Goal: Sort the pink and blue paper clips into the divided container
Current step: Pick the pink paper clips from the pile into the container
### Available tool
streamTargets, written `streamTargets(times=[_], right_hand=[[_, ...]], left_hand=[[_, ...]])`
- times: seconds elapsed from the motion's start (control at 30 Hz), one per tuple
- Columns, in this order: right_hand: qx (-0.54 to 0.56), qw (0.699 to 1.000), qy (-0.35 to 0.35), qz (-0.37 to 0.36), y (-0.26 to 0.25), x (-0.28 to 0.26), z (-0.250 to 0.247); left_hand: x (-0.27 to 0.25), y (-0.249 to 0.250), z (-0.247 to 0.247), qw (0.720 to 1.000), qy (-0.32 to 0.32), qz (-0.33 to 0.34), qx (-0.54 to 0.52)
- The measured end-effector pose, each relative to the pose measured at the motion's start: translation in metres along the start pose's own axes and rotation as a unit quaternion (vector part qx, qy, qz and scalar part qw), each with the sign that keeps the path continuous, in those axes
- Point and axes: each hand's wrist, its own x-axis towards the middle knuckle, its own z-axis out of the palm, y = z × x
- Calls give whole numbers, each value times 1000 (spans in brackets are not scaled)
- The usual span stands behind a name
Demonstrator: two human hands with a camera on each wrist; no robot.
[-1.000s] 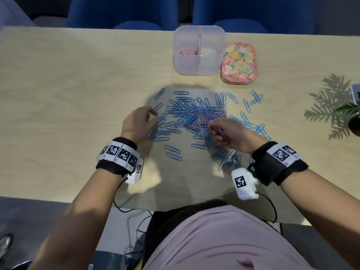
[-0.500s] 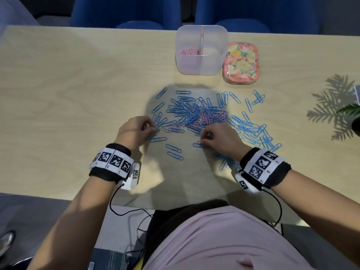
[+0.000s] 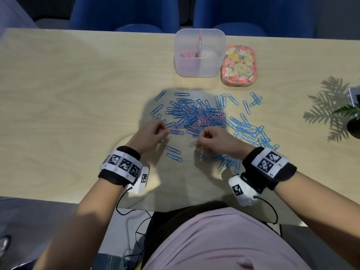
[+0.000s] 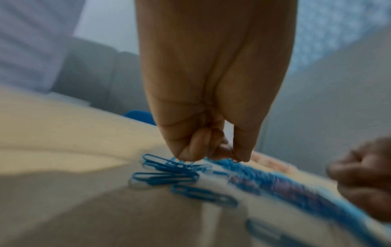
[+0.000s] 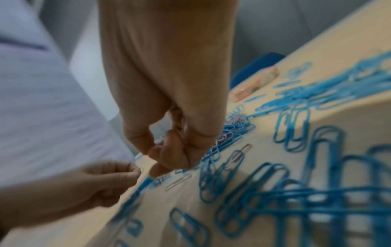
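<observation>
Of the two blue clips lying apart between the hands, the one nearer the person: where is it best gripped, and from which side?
Pinch the clip across its two long sides, fingertips coming straight down from above. It lies flat on the table, so probably no edge can be got under, and its neighbour lies apart, leaving room.

Blue paper clips (image 3: 194, 115) with pink ones (image 3: 220, 116) mixed in lie heaped just beyond both hands' fingers (image 3: 164, 129). Farther off stands the clear divided container (image 3: 199, 69), its left compartment apparently holding pink clips (image 3: 187, 54).
</observation>
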Motion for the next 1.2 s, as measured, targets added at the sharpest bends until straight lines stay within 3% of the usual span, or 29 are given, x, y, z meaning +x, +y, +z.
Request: streamTargets(times=[0.07, 0.1, 0.23, 0.33, 0.4, 0.43, 0.5, 0.57, 0.63, 0.73, 0.83, 0.93, 1.03, 1.13, 1.2], right_hand=[[76, 997, 3, 6, -7, 8, -1], [63, 998, 20, -3, -10, 14, 0], [-168, 980, 71, -75, -19, 41, 13], [-297, 949, 73, -70, -18, 52, 27], [-338, 936, 64, -71, -16, 53, 31], [-345, 934, 55, -75, -16, 50, 31], [-341, 935, 34, -88, -15, 40, 28], [-350, 933, -6, -89, -11, 27, 24], [-373, 924, -43, -75, -7, 16, 22], [-366, 928, -1, -74, -5, 9, 16], [-364, 922, 81, -101, -5, 16, 13], [-384, 916, 72, -92, 0, 23, 16], [-355, 933, 40, -41, 5, 27, 15], [-315, 949, 6, -26, 7, 29, 11], [-220, 975, -3, -31, 1, 28, 9]], left_hand=[[0, 0, -7, 992, 11, -27, -125], [0, 0, -10, 983, 8, -48, -175], [3, 1, -13, 922, -27, -156, -355], [6, 4, -12, 845, -48, -231, -480], [6, 5, -14, 819, -62, -249, -514], [6, 4, -14, 831, -59, -242, -498], [5, 1, -10, 904, -24, -186, -384], [5, -2, -6, 967, 11, -89, -237], [7, -1, -4, 994, -2, 18, -104], [15, 2, -3, 986, -55, 138, 73], [23, 7, -5, 961, -69, 183, 197], [27, 14, -7, 942, -72, 188, 269], [25, 16, -4, 934, -83, 196, 288], [19, 14, 1, 944, -88, 159, 275], [16, 13, 3, 953, -88, 130, 259]])
